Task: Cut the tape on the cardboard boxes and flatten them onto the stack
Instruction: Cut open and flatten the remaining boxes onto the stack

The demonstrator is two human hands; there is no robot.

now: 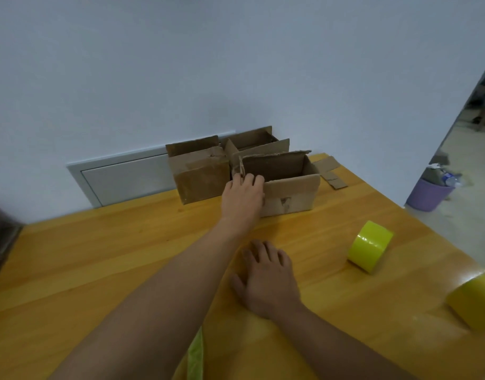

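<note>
Seen from above on a yellow wooden worktop (98,270): left hand (242,200) stretched up to the centre of the frame, fingers curled over the top edge of an open cardboard box (288,193) at its near left corner, gripping the rim where a torn flap stands upright. Right hand (268,283) lying lower, just right of centre, palm down on the wood, fingers spread and relaxed, holding nothing. Open box sitting at the worktop's far edge, centre of the frame, its front wall facing the camera and scarred with a small torn patch. Touching its left side, a second cardboard box (201,174), brown tape across its front, top flaps raised. Behind both, against the pale wall (236,64), a third open box (252,139), only its upper flaps visible. Loose cardboard scraps (332,174) flat on the wood just right of the boxes, near the worktop's far corner. Roll of bright yellow tape (370,246) resting on its side at centre right, well apart from both hands; part of a second yellow roll (476,300) cut off by the right edge lower down. Strip of yellow-green tape (195,355) at the bottom edge, between the two forearms. Grey wall panel (120,179) set low in the wall at left, behind the worktop. Lilac bin (428,194) holding rubbish on the floor at right, a plastic bottle showing at its top.
</note>
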